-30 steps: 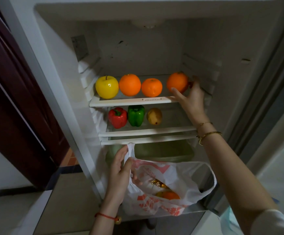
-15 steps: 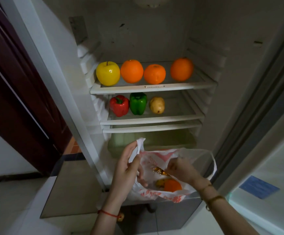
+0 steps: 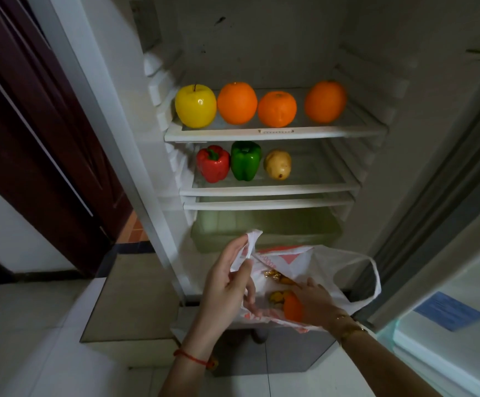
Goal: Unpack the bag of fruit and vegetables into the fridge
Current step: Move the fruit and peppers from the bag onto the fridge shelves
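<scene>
Plastic bag point(image 3: 313, 270) hangs at six o'clock below the fridge shelves point(image 3: 276, 133), its handle pinched by the left hand point(image 3: 227, 285). Right hand point(image 3: 313, 302) curls round an orange point(image 3: 292, 308) inside; best lift it straight up, keeping the mouth wide.

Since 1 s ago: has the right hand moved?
Yes. The right hand has gone from the rightmost orange on the top shelf down into the plastic bag, now on an orange item there.

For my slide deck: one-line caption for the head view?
Left hand holds the bag open; right hand grasps an orange inside, below stocked fridge shelves.
</scene>
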Motion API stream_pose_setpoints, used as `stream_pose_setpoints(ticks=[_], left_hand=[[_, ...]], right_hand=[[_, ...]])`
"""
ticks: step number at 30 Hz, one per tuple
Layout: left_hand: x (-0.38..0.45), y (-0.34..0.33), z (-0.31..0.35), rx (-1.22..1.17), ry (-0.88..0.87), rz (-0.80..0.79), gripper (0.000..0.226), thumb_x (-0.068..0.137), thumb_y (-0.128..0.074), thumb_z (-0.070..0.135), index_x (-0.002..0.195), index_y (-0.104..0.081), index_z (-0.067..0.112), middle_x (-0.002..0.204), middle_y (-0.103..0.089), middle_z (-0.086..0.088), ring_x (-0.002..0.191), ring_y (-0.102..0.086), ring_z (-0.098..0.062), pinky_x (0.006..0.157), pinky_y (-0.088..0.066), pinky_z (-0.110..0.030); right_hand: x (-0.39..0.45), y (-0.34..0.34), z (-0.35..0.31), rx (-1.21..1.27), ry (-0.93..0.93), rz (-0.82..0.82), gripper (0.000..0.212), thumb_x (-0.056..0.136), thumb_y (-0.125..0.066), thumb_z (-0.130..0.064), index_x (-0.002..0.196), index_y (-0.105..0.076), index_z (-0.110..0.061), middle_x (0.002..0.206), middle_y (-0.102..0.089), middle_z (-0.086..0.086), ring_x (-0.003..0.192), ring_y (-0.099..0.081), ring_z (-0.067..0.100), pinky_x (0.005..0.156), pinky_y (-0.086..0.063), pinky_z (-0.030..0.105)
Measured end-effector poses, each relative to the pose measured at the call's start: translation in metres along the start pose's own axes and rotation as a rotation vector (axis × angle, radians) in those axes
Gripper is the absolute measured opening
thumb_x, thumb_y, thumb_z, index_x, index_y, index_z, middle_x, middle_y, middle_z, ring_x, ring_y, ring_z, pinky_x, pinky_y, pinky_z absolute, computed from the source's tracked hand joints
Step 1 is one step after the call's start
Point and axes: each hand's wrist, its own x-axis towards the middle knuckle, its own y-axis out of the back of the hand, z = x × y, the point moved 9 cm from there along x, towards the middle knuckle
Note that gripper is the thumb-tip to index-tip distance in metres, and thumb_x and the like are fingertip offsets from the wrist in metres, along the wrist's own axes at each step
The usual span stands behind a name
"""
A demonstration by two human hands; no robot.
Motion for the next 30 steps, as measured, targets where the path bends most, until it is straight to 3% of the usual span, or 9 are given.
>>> stream_pose_setpoints(ticks=[3, 7, 11, 16, 20, 24, 26, 28, 30], left_hand=[[0.002, 0.003, 0.004, 0.001, -0.010, 0.009, 0.044, 0.099, -0.048, 0.010, 0.139, -0.045, 0.027, 0.056, -0.054, -0.008, 0.050, -0.050, -0.023, 0.053, -0.048, -0.032], [0.006, 0.008, 0.009, 0.021, -0.023, 0.049, 0.043, 0.098, -0.050, 0.009, 0.138, -0.048, 0.024, 0.081, -0.061, -0.024, 0.054, -0.054, -0.020, 0.055, -0.053, -0.024], [0.013, 0.010, 0.006, 0.021, -0.004, 0.064, 0.042, 0.099, -0.049, 0.010, 0.138, -0.047, 0.027, 0.090, -0.063, -0.024, 0.053, -0.053, -0.018, 0.052, -0.051, -0.035], [0.022, 0.012, 0.007, 0.039, -0.018, 0.081, 0.042, 0.099, -0.047, 0.008, 0.136, -0.049, 0.027, 0.101, -0.067, -0.010, 0.054, -0.054, -0.014, 0.054, -0.051, -0.034], [0.028, 0.015, 0.006, 0.008, -0.016, 0.102, 0.041, 0.099, -0.048, 0.008, 0.136, -0.048, 0.026, 0.098, -0.066, -0.011, 0.051, -0.053, -0.011, 0.050, -0.051, -0.028], [0.035, 0.017, 0.005, -0.006, -0.016, 0.145, 0.041, 0.099, -0.048, 0.006, 0.136, -0.048, 0.022, 0.125, -0.060, 0.002, 0.064, -0.062, -0.003, 0.058, -0.054, -0.020], [0.039, 0.018, 0.000, 0.006, -0.020, 0.149, 0.042, 0.099, -0.050, 0.011, 0.135, -0.050, 0.031, 0.136, -0.055, 0.000, 0.090, -0.067, -0.023, 0.074, -0.059, -0.037], [0.042, 0.019, -0.004, 0.035, -0.011, 0.153, 0.041, 0.098, -0.051, 0.017, 0.126, -0.053, 0.047, 0.138, -0.054, 0.001, 0.115, -0.053, -0.049, 0.093, -0.052, -0.055], [0.042, 0.019, -0.003, 0.027, -0.004, 0.161, 0.043, 0.098, -0.052, 0.017, 0.121, -0.053, 0.054, 0.138, -0.054, -0.001, 0.121, -0.044, -0.055, 0.094, -0.049, -0.056]], right_hand=[[-0.001, 0.017, -0.001, 0.234, -0.001, 0.059, 0.108, 0.060, -0.037, -0.095, 0.145, -0.029, -0.028, 0.142, -0.044, 0.002, 0.126, -0.046, 0.022, 0.110, -0.036, 0.035], [-0.014, 0.067, 0.007, 0.671, -0.041, 0.176, 0.080, 0.058, -0.079, -0.062, 0.125, -0.039, -0.042, 0.119, -0.051, -0.009, 0.109, -0.055, 0.014, 0.092, -0.047, 0.028], [-0.038, 0.111, 0.003, 1.278, -0.006, 0.214, 0.074, 0.061, -0.080, -0.044, 0.125, -0.044, -0.045, 0.127, -0.048, -0.003, 0.110, -0.055, 0.018, 0.083, -0.054, 0.032], [-0.056, 0.158, 0.000, 1.604, 0.056, 0.262, 0.076, 0.058, -0.077, -0.045, 0.128, -0.051, -0.033, 0.132, -0.050, 0.010, 0.116, -0.057, 0.030, 0.088, -0.054, 0.034], [-0.070, 0.196, 0.003, 1.733, 0.101, 0.367, 0.065, 0.060, -0.076, -0.034, 0.121, -0.053, -0.026, 0.129, -0.056, 0.011, 0.113, -0.060, 0.027, 0.083, -0.058, 0.030], [-0.085, 0.242, 0.027, 1.598, 0.010, 0.669, 0.076, 0.054, -0.078, -0.052, 0.121, -0.050, -0.029, 0.126, -0.056, 0.004, 0.112, -0.060, 0.022, 0.094, -0.053, 0.039], [-0.095, 0.272, 0.038, 1.503, 0.019, 0.852, 0.076, 0.065, -0.082, -0.047, 0.129, -0.045, -0.031, 0.128, -0.054, 0.001, 0.109, -0.060, 0.017, 0.093, -0.053, 0.036], [-0.102, 0.299, 0.046, 1.443, 0.040, 0.981, 0.067, 0.079, -0.077, -0.032, 0.134, -0.039, -0.035, 0.130, -0.050, -0.002, 0.106, -0.060, 0.010, 0.087, -0.054, 0.027], [-0.105, 0.324, 0.056, 1.362, 0.013, 1.096, 0.064, 0.083, -0.074, -0.026, 0.136, -0.038, -0.031, 0.130, -0.049, -0.003, 0.105, -0.058, 0.005, 0.085, -0.052, 0.022]])
